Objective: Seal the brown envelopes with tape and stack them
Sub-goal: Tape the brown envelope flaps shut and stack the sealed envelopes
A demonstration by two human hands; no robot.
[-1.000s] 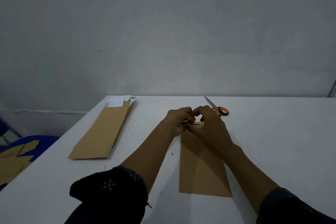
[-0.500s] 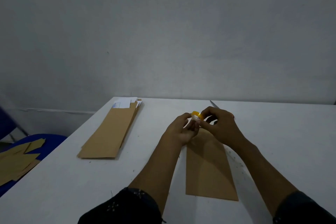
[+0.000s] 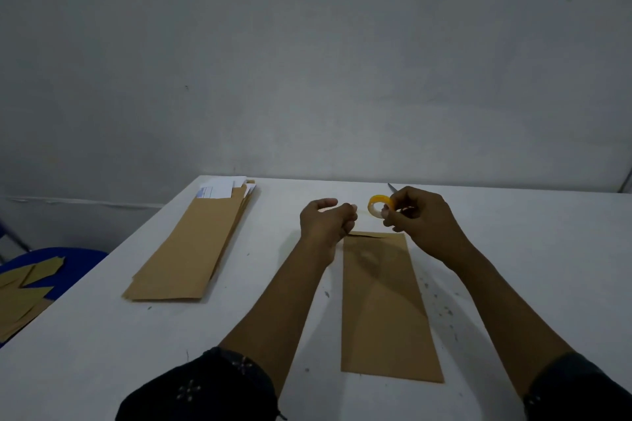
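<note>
Since a moment ago both hands have parted: the right hand [image 3: 422,220] pinches the tape roll [image 3: 378,206], the left hand [image 3: 325,220] curls, possibly pinching its end, above the envelope [image 3: 384,304] on the white surface [image 3: 513,249] by a grey wall [image 3: 307,61].

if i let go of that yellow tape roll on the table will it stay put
Probably only if laid flat: the tape roll is a ring, so on edge it would likely roll. It looks small and light in the right hand, so a nudge should slide it easily.

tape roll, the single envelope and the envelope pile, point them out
tape roll [image 3: 377,206], head view, left side of its yellow ring
single envelope [image 3: 384,311], head view, middle of its face
envelope pile [image 3: 191,246], head view, top envelope's middle
</note>
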